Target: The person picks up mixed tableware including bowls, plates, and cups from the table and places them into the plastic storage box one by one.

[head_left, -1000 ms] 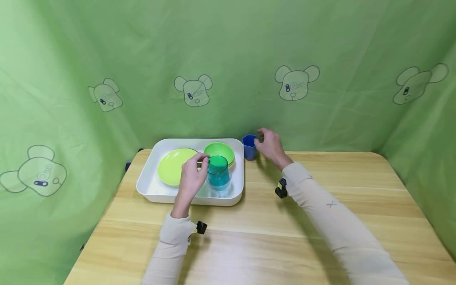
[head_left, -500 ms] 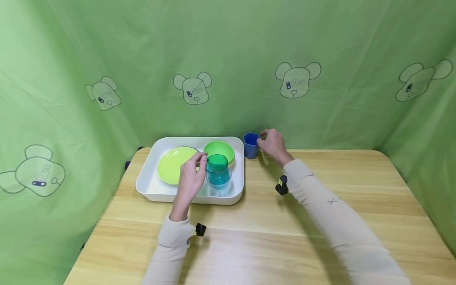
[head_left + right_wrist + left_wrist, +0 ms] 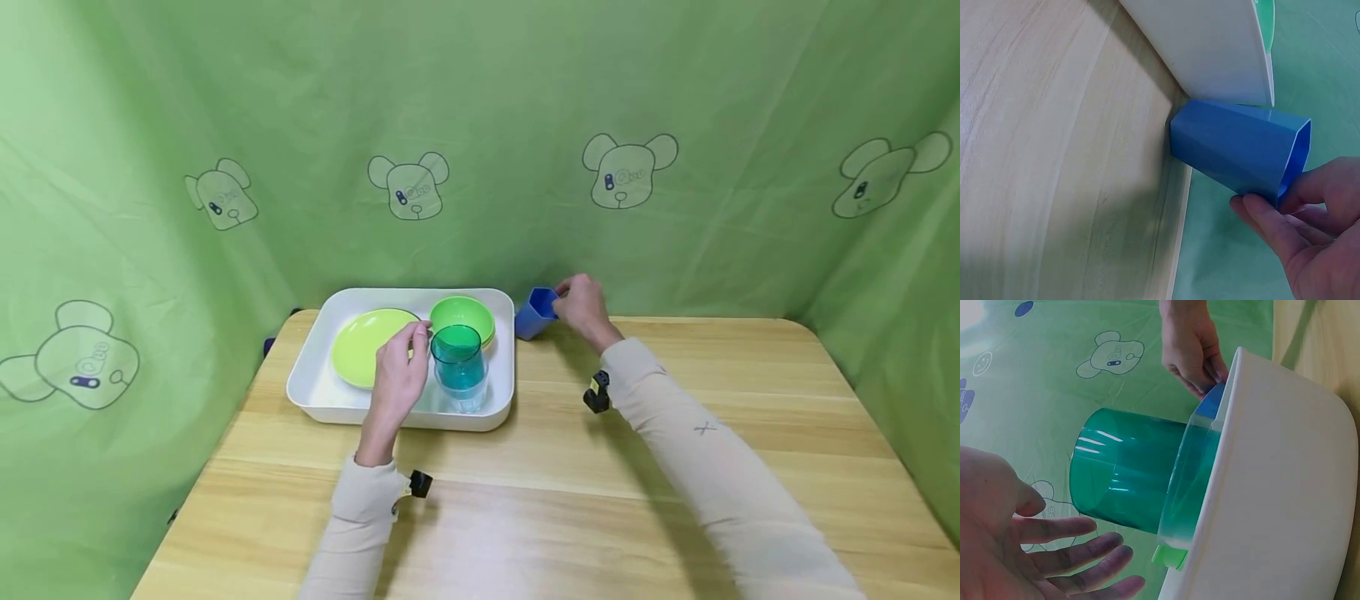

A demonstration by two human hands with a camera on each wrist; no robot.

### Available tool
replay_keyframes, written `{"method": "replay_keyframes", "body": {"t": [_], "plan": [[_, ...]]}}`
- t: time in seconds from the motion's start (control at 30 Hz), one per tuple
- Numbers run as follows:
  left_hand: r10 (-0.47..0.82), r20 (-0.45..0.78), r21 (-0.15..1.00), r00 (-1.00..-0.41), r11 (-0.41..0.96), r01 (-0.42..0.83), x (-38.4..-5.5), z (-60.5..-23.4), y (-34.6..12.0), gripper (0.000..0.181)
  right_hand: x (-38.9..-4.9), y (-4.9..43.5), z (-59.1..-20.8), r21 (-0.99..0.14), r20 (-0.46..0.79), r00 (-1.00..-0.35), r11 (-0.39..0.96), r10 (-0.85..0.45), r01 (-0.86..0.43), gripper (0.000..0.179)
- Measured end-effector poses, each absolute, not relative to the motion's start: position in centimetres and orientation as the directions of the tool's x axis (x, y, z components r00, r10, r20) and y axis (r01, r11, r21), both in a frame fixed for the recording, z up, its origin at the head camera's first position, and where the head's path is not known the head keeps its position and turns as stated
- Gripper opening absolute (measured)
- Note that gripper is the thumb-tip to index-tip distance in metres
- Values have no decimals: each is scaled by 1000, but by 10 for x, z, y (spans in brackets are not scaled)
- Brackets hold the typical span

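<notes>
My right hand pinches the rim of a blue hexagonal cup just right of the white tray. In the right wrist view the thumb is inside the cup's mouth and fingertips press its outer wall. The cup leans toward the hand, its base low by the table's back edge. A teal see-through tumbler stands in a clear cup at the tray's front right. Beside the tumbler, my left hand holds nothing, its fingers spread and nearly straight, thumb apart.
The white tray also holds a yellow-green plate at left and stacked bowls, a green bowl on top. Wooden table spreads in front and to the right. A green curtain hangs close behind the table's back edge.
My right hand has taken the blue cup by its rim and tilted it to the right. The left hand has drawn slightly left, and its fingers are off the teal tumbler's rim.
</notes>
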State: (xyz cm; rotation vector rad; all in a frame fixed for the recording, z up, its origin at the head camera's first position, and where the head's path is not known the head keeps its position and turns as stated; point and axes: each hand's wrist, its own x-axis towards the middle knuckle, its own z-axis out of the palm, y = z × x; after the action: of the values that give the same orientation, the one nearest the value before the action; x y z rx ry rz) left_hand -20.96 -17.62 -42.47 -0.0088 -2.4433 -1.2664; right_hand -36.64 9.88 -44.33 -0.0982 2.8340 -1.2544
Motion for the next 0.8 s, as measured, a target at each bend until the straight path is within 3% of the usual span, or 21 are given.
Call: {"method": "replay_keyframes", "body": {"t": [0.8], "plan": [[-165, 331, 801, -929, 569, 184, -212, -420, -186, 30, -340, 114, -410, -722, 131, -986, 671, -107, -168, 28]]}}
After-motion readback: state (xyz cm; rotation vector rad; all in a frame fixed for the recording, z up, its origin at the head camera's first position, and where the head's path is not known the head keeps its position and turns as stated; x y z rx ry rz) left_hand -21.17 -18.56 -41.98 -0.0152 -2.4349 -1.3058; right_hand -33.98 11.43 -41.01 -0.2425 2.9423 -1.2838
